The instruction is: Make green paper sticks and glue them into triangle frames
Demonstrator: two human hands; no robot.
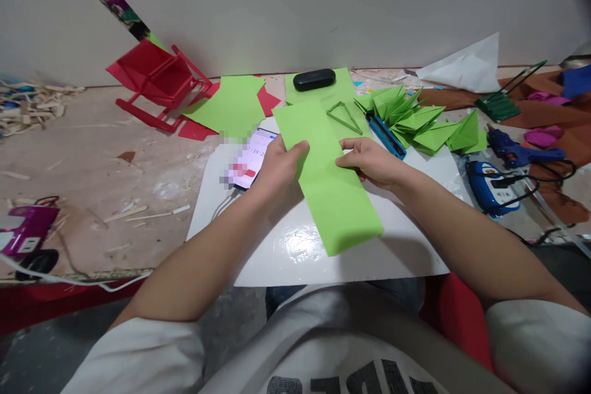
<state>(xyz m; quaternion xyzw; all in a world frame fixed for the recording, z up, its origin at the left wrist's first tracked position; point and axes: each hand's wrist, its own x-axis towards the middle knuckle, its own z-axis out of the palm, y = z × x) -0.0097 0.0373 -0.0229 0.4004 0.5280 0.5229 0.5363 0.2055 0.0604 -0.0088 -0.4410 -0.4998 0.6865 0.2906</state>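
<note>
A long green paper strip [330, 191] lies slanted on a glossy white board [258, 258] in front of me. My left hand [277, 169] grips its left edge, thumb over the top. On the strip's right edge my right hand [372, 162] pinches the paper. Both hands are closed on the strip near its middle. A small green paper triangle [344, 116] lies just beyond the strip.
A phone [252, 159] lies by my left hand. Several folded green paper pieces [422, 123] are piled at the right, with a blue cutter [386, 135], a blue glue gun [517, 151] and a power strip [484, 184]. A red paper chair [159, 83], green sheets [233, 104] and a black case [314, 79] sit farther back.
</note>
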